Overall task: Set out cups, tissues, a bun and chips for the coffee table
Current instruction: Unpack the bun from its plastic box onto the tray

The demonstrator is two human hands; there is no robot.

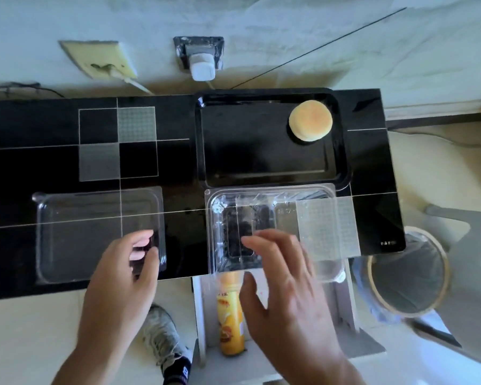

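A round pale bun (310, 120) lies in the far right corner of a black tray (261, 173) on the black coffee table (53, 162). In front of the tray sits an empty clear plastic clamshell box (272, 207), and its flat clear lid (95, 234) lies to the left. My left hand (122, 276) pinches the lid's near right corner. My right hand (283, 290) hovers with fingers spread over the box's near edge, holding nothing. A yellow chips can (229, 315) lies on a white shelf (203, 315) below the table edge, partly hidden by my right hand.
A lined waste bin (408, 270) stands on the floor to the right of the table. A wall outlet with a white plug (202, 66) sits behind the table. My shoe (164, 337) is on the floor beside the shelf.
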